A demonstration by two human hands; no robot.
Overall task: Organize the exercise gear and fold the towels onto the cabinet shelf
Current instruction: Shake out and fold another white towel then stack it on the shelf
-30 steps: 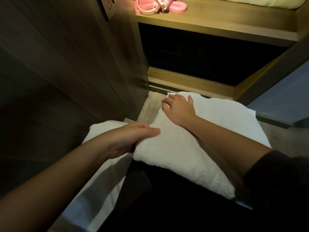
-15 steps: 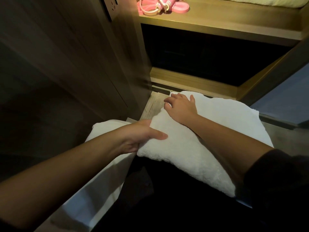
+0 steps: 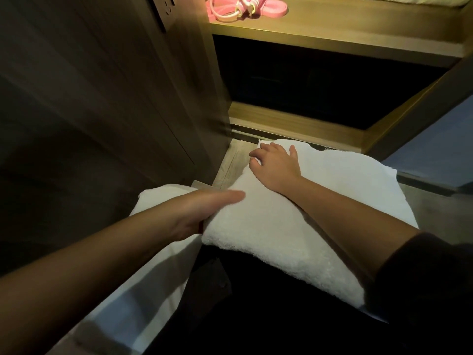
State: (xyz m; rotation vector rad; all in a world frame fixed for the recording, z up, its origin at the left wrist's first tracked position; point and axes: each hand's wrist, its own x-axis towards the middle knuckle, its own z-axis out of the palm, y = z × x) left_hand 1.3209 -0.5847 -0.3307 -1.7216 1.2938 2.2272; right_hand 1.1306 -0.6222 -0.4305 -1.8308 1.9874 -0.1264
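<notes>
A thick, nubby white terry towel [image 3: 294,226], folded into a soft rectangle, lies at frame centre. The left hand [image 3: 197,213] pinches its left edge, thumb on top. The right hand [image 3: 275,166] curls its fingers over the far corner. Glossy pink looped exercise gear [image 3: 268,7] sits on the wooden shelf [image 3: 358,26], top centre.

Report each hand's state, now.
Left hand: grips the folded white terry towel by its edge.
Right hand: fingers curl over that towel's far corner.

Folded white towel [image 3: 294,226] — pink rope [image 3: 245,7], perhaps, on shelf [image 3: 345,29].
</notes>
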